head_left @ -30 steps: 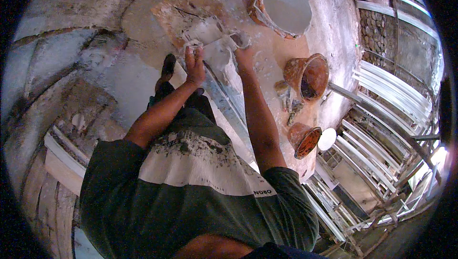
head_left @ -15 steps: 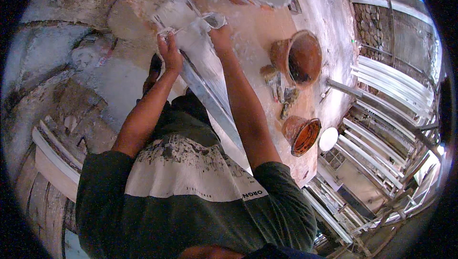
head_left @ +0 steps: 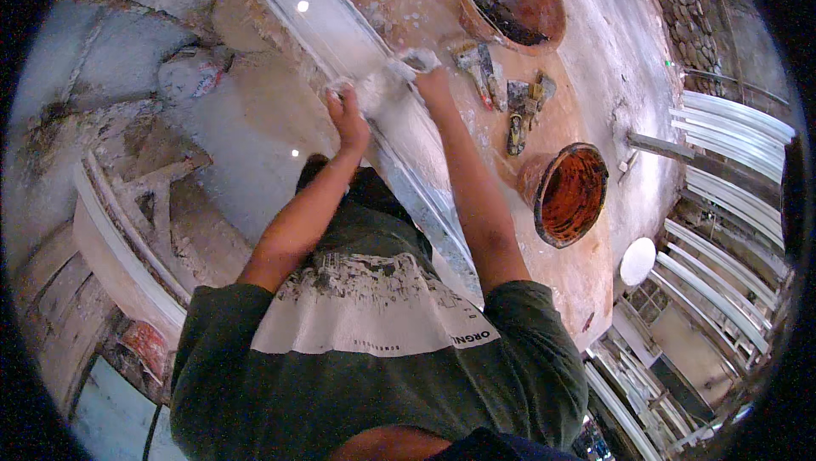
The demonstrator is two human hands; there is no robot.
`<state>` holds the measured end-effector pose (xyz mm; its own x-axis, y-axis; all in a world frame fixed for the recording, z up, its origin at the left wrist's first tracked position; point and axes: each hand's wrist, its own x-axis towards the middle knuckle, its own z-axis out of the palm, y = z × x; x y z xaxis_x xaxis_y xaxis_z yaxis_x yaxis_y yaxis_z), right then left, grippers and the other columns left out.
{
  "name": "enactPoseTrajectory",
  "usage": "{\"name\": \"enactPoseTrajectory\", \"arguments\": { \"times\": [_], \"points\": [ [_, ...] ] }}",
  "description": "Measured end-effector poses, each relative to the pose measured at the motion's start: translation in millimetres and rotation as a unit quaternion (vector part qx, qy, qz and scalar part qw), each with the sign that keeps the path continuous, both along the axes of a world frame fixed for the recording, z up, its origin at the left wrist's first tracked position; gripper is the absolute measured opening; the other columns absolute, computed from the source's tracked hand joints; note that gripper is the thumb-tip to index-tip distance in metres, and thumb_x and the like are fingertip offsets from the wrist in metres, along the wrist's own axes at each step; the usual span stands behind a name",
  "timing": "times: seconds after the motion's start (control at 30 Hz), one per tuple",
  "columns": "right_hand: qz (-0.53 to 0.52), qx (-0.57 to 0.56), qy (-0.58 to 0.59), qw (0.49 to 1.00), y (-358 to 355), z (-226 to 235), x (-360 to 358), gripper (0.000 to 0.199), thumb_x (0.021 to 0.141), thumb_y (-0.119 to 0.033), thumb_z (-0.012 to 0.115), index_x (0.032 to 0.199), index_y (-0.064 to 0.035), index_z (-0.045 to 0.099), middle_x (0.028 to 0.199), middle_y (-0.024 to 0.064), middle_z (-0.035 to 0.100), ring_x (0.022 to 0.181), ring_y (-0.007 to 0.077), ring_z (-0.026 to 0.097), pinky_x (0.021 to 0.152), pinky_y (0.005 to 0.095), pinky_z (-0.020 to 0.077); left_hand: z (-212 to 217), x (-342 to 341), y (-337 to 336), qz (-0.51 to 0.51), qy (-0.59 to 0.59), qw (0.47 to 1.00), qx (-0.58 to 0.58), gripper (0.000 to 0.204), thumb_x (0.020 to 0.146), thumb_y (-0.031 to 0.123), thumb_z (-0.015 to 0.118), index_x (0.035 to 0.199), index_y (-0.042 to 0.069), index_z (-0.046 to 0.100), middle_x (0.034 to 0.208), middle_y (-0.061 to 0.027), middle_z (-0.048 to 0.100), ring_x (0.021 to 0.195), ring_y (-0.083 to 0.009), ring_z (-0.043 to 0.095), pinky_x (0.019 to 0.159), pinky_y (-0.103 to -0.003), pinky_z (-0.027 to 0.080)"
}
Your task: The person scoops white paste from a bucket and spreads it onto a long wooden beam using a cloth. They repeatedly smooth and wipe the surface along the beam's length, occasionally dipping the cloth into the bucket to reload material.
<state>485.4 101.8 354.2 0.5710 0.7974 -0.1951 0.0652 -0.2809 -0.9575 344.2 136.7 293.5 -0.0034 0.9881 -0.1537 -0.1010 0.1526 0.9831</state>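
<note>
A long, narrow metal channel (head_left: 423, 199) slants across the table edge, from the far left toward my right side. Its far part carries a smooth, wet-looking white strip (head_left: 319, 15). Both hands grip a white-coated piece that lies crosswise over the channel; motion blur hides its exact kind. My left hand (head_left: 347, 128) closes on its near-left end (head_left: 340, 87), fingers bent and smeared white. On the other side, my right hand (head_left: 433, 91) is closed round its right end (head_left: 416, 60), which looks like a whitish loop or wad.
Right of my right arm stand a large brown bowl (head_left: 514, 2) and a smaller one with an orange-brown inside (head_left: 569, 193). Stained scrapers (head_left: 482, 74) and a brush-like tool (head_left: 534, 100) lie between them. Racks of white strips (head_left: 735, 125) line the right; a curved white board (head_left: 119, 248) stands lower left.
Both hands have drawn the white-coated piece along the channel toward my body, leaving a longer white stretch beyond them. The view has shifted; the pale basin at the top is out of sight.
</note>
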Motion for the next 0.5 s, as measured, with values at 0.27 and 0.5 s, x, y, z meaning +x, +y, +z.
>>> {"name": "enactPoseTrajectory", "arguments": {
  "times": [0.27, 0.5],
  "points": [
    [-0.024, 0.06, 0.024, 0.998, -172, -35, 9, 0.017, 0.074, -0.015, 0.068, 0.087, -0.0036, 0.066, 0.079, 0.0019, 0.065, 0.068, 0.0114, 0.057, 0.06, 0.026, 0.0465, 5, -4, -165, -0.047, -0.015, 0.999, 0.005, 0.027, 0.093, 0.023, 0.043, 0.102, -0.002, 0.044, 0.097, -0.0115, 0.051, 0.089, -0.0181, 0.047, 0.082, -0.031, 0.039],
    [-0.007, -0.008, 0.032, 0.999, -320, -2, -2, 0.02, 0.077, -0.017, 0.067, 0.092, -0.0031, 0.065, 0.087, 0.0017, 0.063, 0.078, 0.0112, 0.056, 0.069, 0.0255, 0.0449, 12, -8, -315, -0.088, -0.054, 0.994, -0.023, 0.034, 0.091, 0.028, 0.045, 0.104, -0.003, 0.043, 0.097, -0.0138, 0.052, 0.09, -0.021, 0.049, 0.082, -0.034, 0.04]
  ]
}}
